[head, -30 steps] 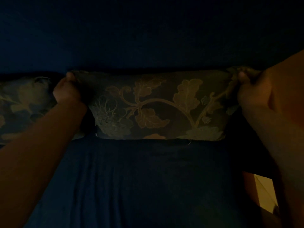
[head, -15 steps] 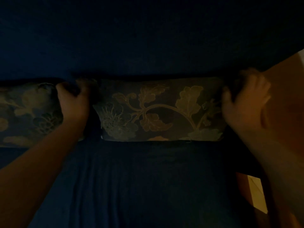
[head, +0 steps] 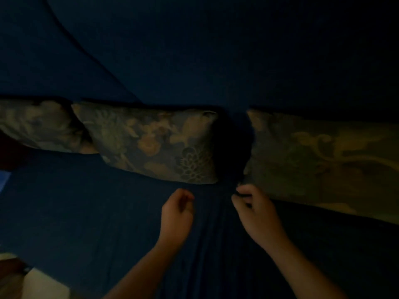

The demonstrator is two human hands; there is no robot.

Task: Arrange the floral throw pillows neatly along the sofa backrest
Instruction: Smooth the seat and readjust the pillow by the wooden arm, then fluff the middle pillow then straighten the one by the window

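Note:
Three floral throw pillows lean in a row against the dark blue sofa backrest (head: 216, 61). The left pillow (head: 36, 126) is partly tucked behind the middle pillow (head: 151, 141). A dark gap separates the middle pillow from the right pillow (head: 323, 156). My left hand (head: 177, 212) hovers over the seat just below the middle pillow's lower right corner, with its fingers loosely curled and holding nothing. My right hand (head: 254, 212) has its fingertips pinched at the right pillow's lower left corner. The view is very dark.
The blue seat cushion (head: 86, 212) stretches in front of the pillows, with folds running between my hands. A pale floor patch (head: 43, 285) shows past the seat's front edge at the lower left.
Both hands let go of the top corners of the vine-patterned pillow and dropped to the seat. The view swung left, so that pillow now sits at the right.

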